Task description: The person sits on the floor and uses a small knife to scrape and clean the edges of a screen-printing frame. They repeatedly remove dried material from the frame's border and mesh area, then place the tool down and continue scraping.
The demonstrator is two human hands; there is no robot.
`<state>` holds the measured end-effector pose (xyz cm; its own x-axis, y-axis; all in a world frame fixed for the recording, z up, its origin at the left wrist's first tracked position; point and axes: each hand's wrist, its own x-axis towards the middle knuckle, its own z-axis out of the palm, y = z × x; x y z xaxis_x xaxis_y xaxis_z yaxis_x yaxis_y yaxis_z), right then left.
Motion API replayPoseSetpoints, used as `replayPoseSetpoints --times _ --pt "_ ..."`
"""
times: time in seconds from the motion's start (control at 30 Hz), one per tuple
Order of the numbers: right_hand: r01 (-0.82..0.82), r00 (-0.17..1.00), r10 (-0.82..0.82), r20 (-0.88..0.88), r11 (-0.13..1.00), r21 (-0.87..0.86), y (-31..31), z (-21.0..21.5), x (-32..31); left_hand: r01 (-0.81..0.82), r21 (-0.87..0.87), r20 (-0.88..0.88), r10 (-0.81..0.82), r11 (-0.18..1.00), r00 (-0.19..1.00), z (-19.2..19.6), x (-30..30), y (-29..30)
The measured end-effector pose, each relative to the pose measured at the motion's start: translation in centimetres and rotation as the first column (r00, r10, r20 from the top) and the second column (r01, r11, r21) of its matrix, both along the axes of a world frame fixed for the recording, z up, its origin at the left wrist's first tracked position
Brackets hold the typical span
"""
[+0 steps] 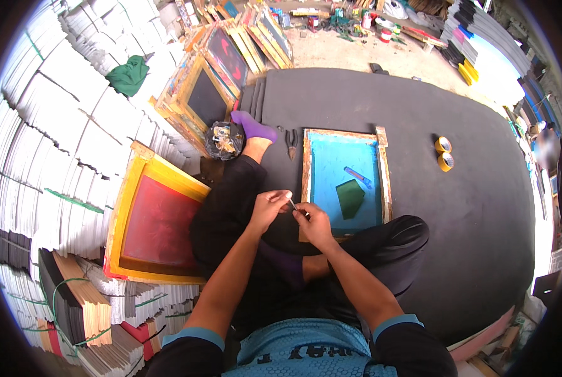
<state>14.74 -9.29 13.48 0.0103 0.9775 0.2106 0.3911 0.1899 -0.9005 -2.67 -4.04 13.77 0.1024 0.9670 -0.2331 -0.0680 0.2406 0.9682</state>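
Observation:
My left hand (269, 207) and my right hand (314, 224) meet above my crossed legs, fingertips pinched close together. Between them runs a small thin greyish strip (293, 203), too small to name. Just right of my hands lies a wooden-framed printing screen (323, 157) with blue mesh. On its mesh rest a blue utility knife (358, 177) and a dark green cut piece (351, 199), apart from each other. Beyond my left hand, pliers with black handles (291, 143) lie on the dark mat.
Two yellow tape rolls (444, 154) sit right on the dark sheet stack (469, 213). A yellow-framed red screen (161, 220) leans at my left, beside white bundled stacks (48, 132). Further off stand more screens (224, 56) and a black bag of scraps (224, 140).

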Motion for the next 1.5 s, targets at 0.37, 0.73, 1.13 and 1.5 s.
replayPoseSetpoints --times 0.37,0.73,1.13,1.5 --pt "0.044 0.999 -0.044 -0.008 0.999 -0.022 -2.5 6.6 2.1 -0.219 0.185 0.235 0.173 0.958 0.956 5.9 3.3 -0.8" --pt "0.219 0.972 -0.189 -0.137 0.940 0.261 -2.9 11.4 -3.5 -0.255 0.311 0.159 0.215 0.915 0.964 11.8 0.5 -1.9" --pt "0.241 0.969 -0.218 -0.112 0.934 0.265 -1.7 14.5 -7.6 -0.257 0.445 0.211 0.179 0.858 0.961 16.6 0.0 -2.2" --pt "0.403 0.879 -0.319 0.353 0.894 -0.196 -0.7 4.4 2.7 0.060 0.177 -0.463 0.030 0.982 0.886 -1.0 1.8 -2.6"
